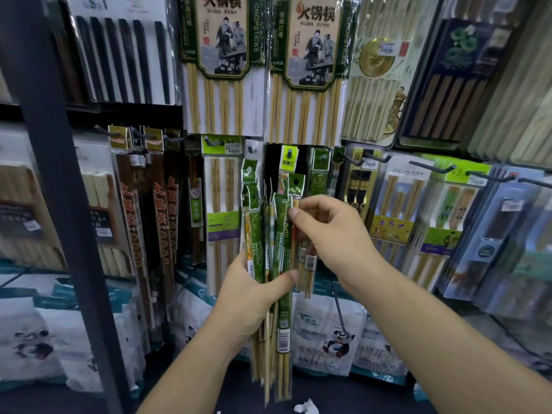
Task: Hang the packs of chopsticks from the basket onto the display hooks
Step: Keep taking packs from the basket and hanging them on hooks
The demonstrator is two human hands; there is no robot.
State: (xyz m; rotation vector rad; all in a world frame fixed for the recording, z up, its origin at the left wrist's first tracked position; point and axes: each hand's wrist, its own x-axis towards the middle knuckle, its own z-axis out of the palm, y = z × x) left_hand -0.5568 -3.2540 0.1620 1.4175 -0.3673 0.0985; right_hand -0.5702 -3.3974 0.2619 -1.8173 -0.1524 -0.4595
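Observation:
My left hand point(254, 291) grips a bundle of several narrow green-wrapped chopstick packs point(270, 243), held upright in front of the display. My right hand point(325, 234) pinches one pack near its top, at the right side of the bundle; its green header with a hang hole point(295, 183) stands above my fingers. Straight behind, a display hook point(289, 152) pokes through a yellow-green pack header, and another hook point(252, 147) sits just to its left. No basket is in view.
Large bamboo chopstick packs point(310, 70) hang above. Dark red packs point(155, 219) hang at the left, behind a black shelf post point(59, 174). Boxed sets on black hooks point(430, 167) fill the right. White bagged goods point(325, 336) sit on the shelf below.

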